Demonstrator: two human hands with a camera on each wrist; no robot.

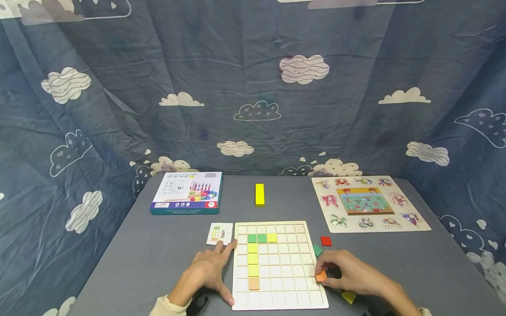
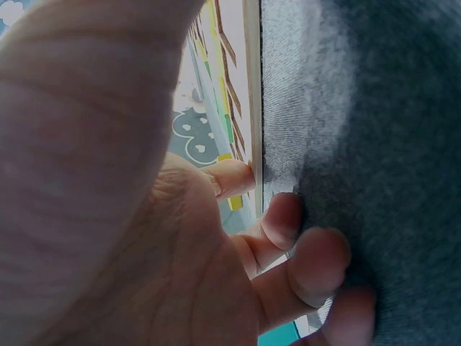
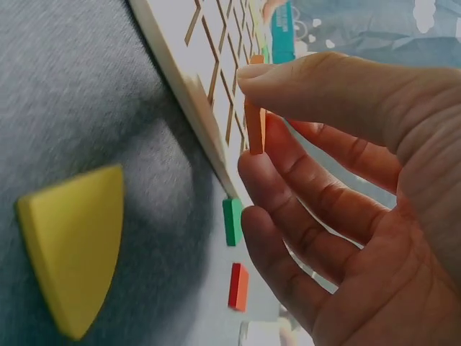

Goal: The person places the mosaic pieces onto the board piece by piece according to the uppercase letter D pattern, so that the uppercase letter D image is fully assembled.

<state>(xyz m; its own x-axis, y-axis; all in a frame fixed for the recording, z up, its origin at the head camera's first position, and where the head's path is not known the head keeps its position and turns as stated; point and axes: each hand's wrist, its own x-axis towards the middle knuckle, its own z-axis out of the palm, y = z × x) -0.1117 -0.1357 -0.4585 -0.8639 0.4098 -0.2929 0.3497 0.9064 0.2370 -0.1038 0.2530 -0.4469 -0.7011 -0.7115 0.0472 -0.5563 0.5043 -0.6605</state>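
Observation:
A pale wooden grid board (image 1: 280, 267) lies on the grey table. In its left part sit two green squares (image 1: 257, 238), several yellow squares (image 1: 253, 259) and one orange square (image 1: 254, 284). My left hand (image 1: 207, 270) rests along the board's left edge, thumb and forefinger touching it, the other fingers on the table near a small pattern card (image 1: 220, 233). At the board's right edge my right hand (image 1: 352, 272) pinches an orange square tile (image 3: 255, 122) between thumb and fingers. Beside that hand lie a green piece (image 3: 233, 221), a red piece (image 3: 238, 287) and a yellow curved-edged piece (image 3: 75, 249).
A game box (image 1: 187, 193) stands at the back left. Behind the board is a yellow bar-shaped block (image 1: 259, 195). The back right holds a picture puzzle board (image 1: 371, 221) with sea-animal shapes. A dark cloud-patterned cloth (image 1: 253, 87) hangs behind the table.

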